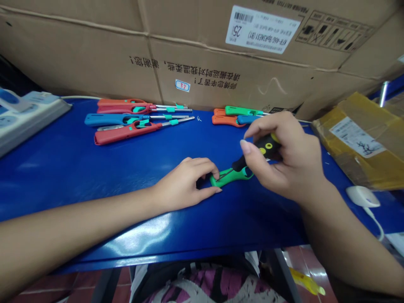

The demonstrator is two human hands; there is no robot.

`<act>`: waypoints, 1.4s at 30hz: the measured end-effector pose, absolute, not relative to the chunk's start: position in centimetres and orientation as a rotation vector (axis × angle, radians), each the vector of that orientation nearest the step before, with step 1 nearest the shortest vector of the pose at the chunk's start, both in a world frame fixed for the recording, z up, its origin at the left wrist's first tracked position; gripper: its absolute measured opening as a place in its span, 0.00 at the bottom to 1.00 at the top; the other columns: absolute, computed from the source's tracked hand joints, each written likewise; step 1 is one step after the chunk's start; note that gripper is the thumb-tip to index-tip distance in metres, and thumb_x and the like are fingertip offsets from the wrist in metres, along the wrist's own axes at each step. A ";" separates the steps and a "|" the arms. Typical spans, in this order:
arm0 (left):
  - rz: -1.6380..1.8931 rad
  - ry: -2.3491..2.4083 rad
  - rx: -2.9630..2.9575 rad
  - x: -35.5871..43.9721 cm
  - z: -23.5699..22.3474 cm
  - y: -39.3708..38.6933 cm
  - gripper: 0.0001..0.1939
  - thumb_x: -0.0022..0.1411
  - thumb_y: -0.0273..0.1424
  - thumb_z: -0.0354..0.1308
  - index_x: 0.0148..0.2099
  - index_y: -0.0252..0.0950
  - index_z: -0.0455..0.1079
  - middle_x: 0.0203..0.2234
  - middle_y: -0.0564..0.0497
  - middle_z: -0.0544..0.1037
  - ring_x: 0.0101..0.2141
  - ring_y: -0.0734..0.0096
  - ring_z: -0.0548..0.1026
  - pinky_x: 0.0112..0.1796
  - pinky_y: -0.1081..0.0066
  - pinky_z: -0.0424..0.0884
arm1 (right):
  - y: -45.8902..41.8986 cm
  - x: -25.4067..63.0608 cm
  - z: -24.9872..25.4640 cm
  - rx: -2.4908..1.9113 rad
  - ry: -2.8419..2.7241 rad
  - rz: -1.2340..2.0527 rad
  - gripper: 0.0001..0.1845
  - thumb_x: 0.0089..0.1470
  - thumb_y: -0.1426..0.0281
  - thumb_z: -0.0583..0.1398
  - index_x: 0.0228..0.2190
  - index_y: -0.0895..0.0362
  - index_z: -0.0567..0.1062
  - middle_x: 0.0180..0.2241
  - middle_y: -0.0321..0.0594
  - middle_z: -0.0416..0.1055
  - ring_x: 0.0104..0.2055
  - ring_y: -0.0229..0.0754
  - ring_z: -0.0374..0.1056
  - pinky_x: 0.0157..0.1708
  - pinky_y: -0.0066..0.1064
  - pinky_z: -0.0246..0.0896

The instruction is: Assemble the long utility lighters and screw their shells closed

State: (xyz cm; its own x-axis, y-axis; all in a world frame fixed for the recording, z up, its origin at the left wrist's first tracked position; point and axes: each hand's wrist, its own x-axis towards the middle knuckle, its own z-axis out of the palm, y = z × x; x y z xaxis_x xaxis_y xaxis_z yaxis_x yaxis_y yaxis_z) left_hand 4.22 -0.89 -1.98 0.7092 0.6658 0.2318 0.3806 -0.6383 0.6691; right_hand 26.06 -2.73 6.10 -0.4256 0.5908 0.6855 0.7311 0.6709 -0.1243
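Observation:
A green long-necked lighter (233, 177) lies on the blue table, its butt end toward the left. My left hand (191, 183) grips that end between thumb and fingers, closed on it. In my right hand (284, 158) is a screwdriver (268, 146) with a black and yellow handle, the fingers wrapped round it. Its thin shaft slants down to the left, and the tip meets the lighter's body near my left fingertips. The lighter's far end is hidden behind my right hand.
Several red, orange and blue lighters (126, 134) lie at the back left. More lighters (229, 120) lie at the back middle. A large cardboard box (110, 46) walls the rear. A power strip (31, 113) sits left; a taped parcel (366, 143) and white device (362, 196) sit right.

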 end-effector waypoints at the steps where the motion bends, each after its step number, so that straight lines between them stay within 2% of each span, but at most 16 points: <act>1: 0.623 0.796 2.310 4.2 -2.0 -0.9 0.09 0.64 0.35 0.66 0.44 0.39 0.72 0.38 0.54 0.78 0.37 0.70 0.75 0.43 0.65 0.65 | -2.8 26.1 6.1 -1.007 -2.169 -0.218 0.06 0.61 0.68 0.58 0.41 0.51 0.70 0.35 0.36 0.76 0.29 0.38 0.71 0.27 0.30 0.64; 4: 0.620 0.796 2.299 4.2 -2.0 -0.9 0.09 0.64 0.35 0.66 0.43 0.38 0.72 0.38 0.54 0.78 0.37 0.71 0.75 0.43 0.66 0.65 | -2.8 26.2 6.1 -0.978 -2.230 -0.145 0.09 0.61 0.68 0.54 0.43 0.53 0.70 0.36 0.38 0.76 0.28 0.39 0.70 0.27 0.32 0.63; 8: 0.631 0.793 2.306 4.2 -2.0 -0.9 0.09 0.64 0.35 0.66 0.43 0.38 0.71 0.37 0.54 0.77 0.37 0.70 0.75 0.42 0.66 0.65 | -2.7 26.2 6.2 -1.026 -2.181 -0.236 0.07 0.59 0.65 0.60 0.39 0.55 0.70 0.30 0.34 0.73 0.23 0.35 0.66 0.22 0.29 0.59; 12: 0.620 0.795 2.297 4.2 -2.0 -0.9 0.09 0.64 0.36 0.66 0.43 0.39 0.71 0.38 0.54 0.78 0.37 0.70 0.75 0.43 0.66 0.65 | -2.7 26.2 6.3 -0.976 -2.235 -0.166 0.11 0.60 0.69 0.56 0.46 0.55 0.69 0.39 0.40 0.76 0.28 0.36 0.69 0.26 0.31 0.63; 16: 0.630 0.799 2.317 4.2 -2.0 -0.9 0.09 0.64 0.36 0.65 0.43 0.39 0.71 0.36 0.54 0.78 0.37 0.69 0.76 0.43 0.66 0.65 | -2.9 26.3 6.4 -0.972 -2.221 -0.244 0.06 0.60 0.66 0.59 0.39 0.52 0.70 0.32 0.35 0.75 0.25 0.37 0.67 0.24 0.31 0.61; 18: 0.624 0.798 2.315 4.2 -2.0 -0.9 0.09 0.64 0.36 0.65 0.43 0.39 0.72 0.37 0.53 0.78 0.37 0.69 0.76 0.43 0.65 0.65 | -3.0 26.4 6.4 -0.991 -2.206 -0.221 0.06 0.60 0.68 0.58 0.41 0.50 0.70 0.34 0.36 0.75 0.28 0.39 0.69 0.27 0.32 0.64; 21: 0.622 0.795 2.306 4.2 -2.0 -0.9 0.09 0.64 0.36 0.65 0.43 0.39 0.72 0.37 0.53 0.78 0.37 0.69 0.75 0.43 0.65 0.65 | -3.0 26.4 6.4 -0.957 -2.258 -0.103 0.13 0.62 0.68 0.53 0.48 0.51 0.69 0.40 0.41 0.75 0.35 0.43 0.72 0.32 0.35 0.68; 25: 0.630 0.794 2.311 4.2 -2.0 -0.9 0.09 0.64 0.36 0.65 0.43 0.39 0.71 0.38 0.54 0.78 0.37 0.69 0.75 0.43 0.65 0.65 | -2.9 26.4 6.3 -0.968 -2.227 -0.185 0.09 0.61 0.64 0.59 0.42 0.54 0.71 0.35 0.38 0.74 0.29 0.40 0.70 0.27 0.33 0.64; 28: 0.615 0.797 2.311 4.2 -1.9 -0.9 0.09 0.64 0.35 0.65 0.43 0.39 0.72 0.37 0.54 0.77 0.37 0.70 0.75 0.43 0.66 0.65 | -2.9 26.4 6.2 -1.006 -2.216 -0.141 0.14 0.61 0.67 0.58 0.49 0.52 0.69 0.39 0.40 0.74 0.32 0.42 0.71 0.29 0.35 0.66; 30: 0.619 0.798 2.316 4.2 -1.9 -0.9 0.09 0.64 0.35 0.65 0.43 0.39 0.72 0.37 0.54 0.77 0.37 0.70 0.75 0.43 0.65 0.65 | -2.9 26.5 6.3 -0.979 -2.271 -0.081 0.18 0.61 0.64 0.57 0.52 0.51 0.67 0.43 0.42 0.74 0.35 0.45 0.72 0.31 0.36 0.67; 32: 0.630 0.799 2.324 4.2 -2.0 -0.9 0.09 0.65 0.36 0.64 0.44 0.39 0.71 0.37 0.54 0.77 0.38 0.69 0.75 0.43 0.65 0.65 | -2.9 26.4 6.3 -0.960 -2.289 -0.139 0.15 0.61 0.61 0.59 0.48 0.51 0.69 0.40 0.41 0.75 0.34 0.44 0.72 0.28 0.34 0.66; 34: 0.626 0.801 2.325 4.2 -2.0 -1.0 0.09 0.65 0.36 0.64 0.43 0.39 0.71 0.37 0.53 0.78 0.38 0.68 0.76 0.43 0.65 0.65 | -2.9 26.4 6.4 -0.965 -2.263 -0.206 0.11 0.60 0.63 0.60 0.44 0.51 0.70 0.36 0.37 0.75 0.30 0.41 0.70 0.26 0.32 0.64; 37: 0.612 0.798 2.313 4.2 -2.0 -1.0 0.09 0.64 0.36 0.65 0.43 0.39 0.71 0.38 0.54 0.78 0.37 0.69 0.75 0.43 0.65 0.65 | -2.9 26.5 6.4 -0.965 -2.250 -0.109 0.14 0.62 0.66 0.55 0.50 0.51 0.68 0.38 0.38 0.74 0.33 0.42 0.71 0.31 0.34 0.67; 39: 0.617 0.797 2.308 4.2 -2.0 -0.9 0.09 0.64 0.35 0.65 0.43 0.39 0.71 0.37 0.54 0.77 0.37 0.70 0.75 0.43 0.66 0.64 | -3.0 26.6 6.4 -0.957 -2.274 -0.045 0.17 0.62 0.64 0.54 0.51 0.51 0.67 0.39 0.39 0.74 0.34 0.43 0.72 0.32 0.35 0.68; 42: 0.620 0.798 2.310 4.2 -2.0 -0.9 0.09 0.64 0.35 0.66 0.43 0.39 0.71 0.37 0.55 0.77 0.38 0.70 0.75 0.43 0.66 0.63 | -3.0 26.6 6.4 -0.994 -2.237 -0.153 0.10 0.61 0.63 0.58 0.44 0.51 0.70 0.33 0.37 0.74 0.29 0.41 0.71 0.28 0.33 0.66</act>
State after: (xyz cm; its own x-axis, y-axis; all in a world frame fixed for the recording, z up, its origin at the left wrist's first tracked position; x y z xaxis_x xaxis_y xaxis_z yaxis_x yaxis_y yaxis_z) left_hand 4.20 -0.87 -2.04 0.7086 0.6689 0.2245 0.3833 -0.6321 0.6734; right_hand 26.62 -3.04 6.44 -0.4808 0.6152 0.6248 0.6944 0.7022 -0.1571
